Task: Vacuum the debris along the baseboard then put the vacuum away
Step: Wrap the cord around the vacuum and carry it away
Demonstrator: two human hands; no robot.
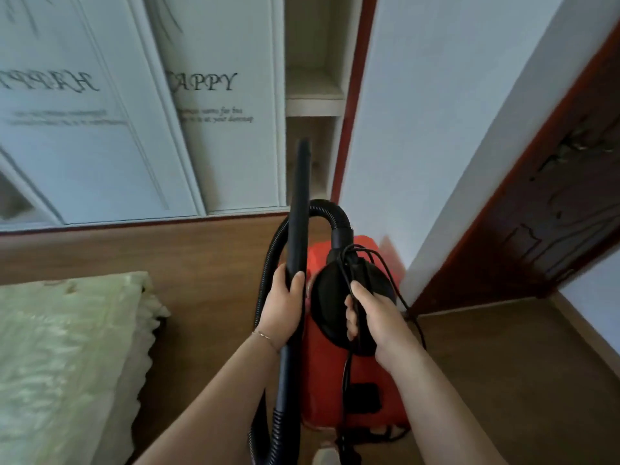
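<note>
Black wand [299,209] clenched in left hand [281,308]; right hand [377,318] fingers [350,322] wrapped around cord [372,260] atop red vacuum [335,374].

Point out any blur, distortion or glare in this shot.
Head view: wide-angle bending bows the wardrobe doors and door frame; motion blur smears the lettering and edges, while the left hand and right hand on the vacuum stay fairly sharp; soft daylight, no harsh glare.

One red canister vacuum [339,370], one black wand [299,203], one ribbed hose [327,209] and one power cord [379,263]. Two hands: left hand [283,307], right hand [375,317]. Two wardrobe doors [231,105], one bed [60,347].
</note>
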